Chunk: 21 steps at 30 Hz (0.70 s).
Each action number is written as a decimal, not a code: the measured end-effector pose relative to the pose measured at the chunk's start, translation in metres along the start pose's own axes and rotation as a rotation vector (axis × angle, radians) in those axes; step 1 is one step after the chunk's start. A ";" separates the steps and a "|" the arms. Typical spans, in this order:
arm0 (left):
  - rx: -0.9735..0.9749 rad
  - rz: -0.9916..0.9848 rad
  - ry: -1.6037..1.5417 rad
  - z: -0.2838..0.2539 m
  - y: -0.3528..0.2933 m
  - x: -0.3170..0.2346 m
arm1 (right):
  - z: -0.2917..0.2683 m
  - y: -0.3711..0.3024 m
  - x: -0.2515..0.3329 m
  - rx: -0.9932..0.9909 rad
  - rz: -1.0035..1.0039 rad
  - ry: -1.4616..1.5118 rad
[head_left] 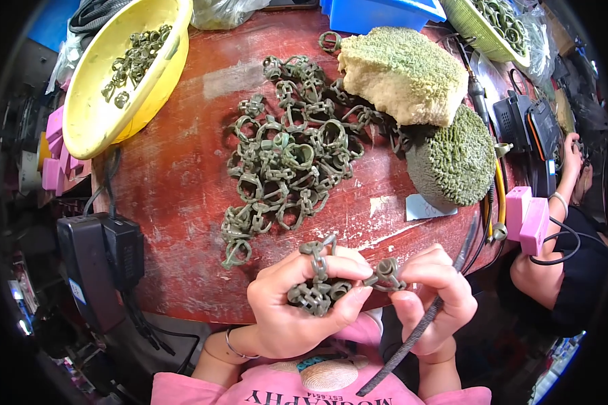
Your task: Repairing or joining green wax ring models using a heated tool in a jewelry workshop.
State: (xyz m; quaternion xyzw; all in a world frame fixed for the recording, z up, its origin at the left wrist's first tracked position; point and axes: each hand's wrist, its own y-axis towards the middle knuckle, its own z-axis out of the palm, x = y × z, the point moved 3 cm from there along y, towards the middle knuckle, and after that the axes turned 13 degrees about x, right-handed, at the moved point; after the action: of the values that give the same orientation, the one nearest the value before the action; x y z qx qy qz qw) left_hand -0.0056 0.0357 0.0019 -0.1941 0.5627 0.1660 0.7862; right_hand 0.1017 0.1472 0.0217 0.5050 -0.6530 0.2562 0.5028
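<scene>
My left hand point(304, 297) is closed round a small bunch of olive-green chain-patterned rings point(311, 297). Its thumb and index finger pinch one single ring point(386, 275) that sticks out to the right. My right hand point(439, 297) grips a long, thin dark grey file point(412, 337), slanting from the lower middle up to the right, and its fingertips meet the pinched ring's right side. Beyond my hands, a large heap of similar rings point(277, 175) lies on the red table point(189, 223).
A yellow basin point(91, 88) of small pieces tilts at the far left. Two worn green sponge-like blocks point(405, 74) sit right of the heap. Black power adapters point(98, 263) hang at the left edge. Cables and pink foam blocks point(527, 219) line the right, near another person's arm point(540, 270).
</scene>
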 end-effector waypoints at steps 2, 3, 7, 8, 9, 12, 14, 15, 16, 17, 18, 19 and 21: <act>0.066 0.152 0.248 -0.001 0.001 -0.002 | 0.003 -0.001 0.000 -0.024 0.018 0.028; 0.062 0.179 0.238 -0.002 0.002 -0.002 | 0.005 -0.001 -0.002 -0.007 0.008 0.038; 0.091 0.199 0.278 -0.001 0.003 -0.006 | 0.007 -0.003 -0.005 0.016 -0.002 0.033; 0.099 0.186 0.240 0.000 0.003 -0.007 | 0.006 -0.005 -0.004 0.015 -0.006 0.029; 0.096 0.170 0.209 -0.001 0.003 -0.006 | 0.008 -0.004 -0.006 0.019 -0.004 0.034; 0.097 0.146 0.180 0.000 0.003 -0.005 | 0.009 -0.004 -0.006 0.015 -0.010 0.047; 0.106 0.142 0.173 0.002 0.005 -0.006 | 0.006 -0.006 -0.004 0.027 0.004 0.094; 0.101 0.137 0.179 0.002 0.005 -0.006 | 0.007 -0.007 -0.007 0.028 0.006 0.102; 0.098 0.131 0.182 0.003 0.005 -0.005 | 0.008 -0.007 -0.009 0.040 0.002 0.163; 0.090 0.121 0.182 0.003 0.005 -0.005 | 0.008 -0.008 -0.011 0.052 -0.003 0.225; 0.089 0.115 0.173 0.004 0.005 -0.006 | 0.008 -0.008 -0.010 0.051 0.001 0.222; 0.092 0.113 0.169 0.005 0.006 -0.007 | 0.007 -0.009 -0.009 0.049 0.007 0.243; 0.094 0.122 0.183 0.005 0.006 -0.008 | 0.008 -0.009 -0.009 0.049 0.014 0.266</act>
State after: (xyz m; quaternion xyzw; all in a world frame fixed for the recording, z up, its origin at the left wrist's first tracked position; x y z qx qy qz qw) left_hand -0.0067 0.0428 0.0103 -0.1367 0.6501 0.1688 0.7282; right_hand 0.1068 0.1414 0.0087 0.4741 -0.5775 0.3403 0.5709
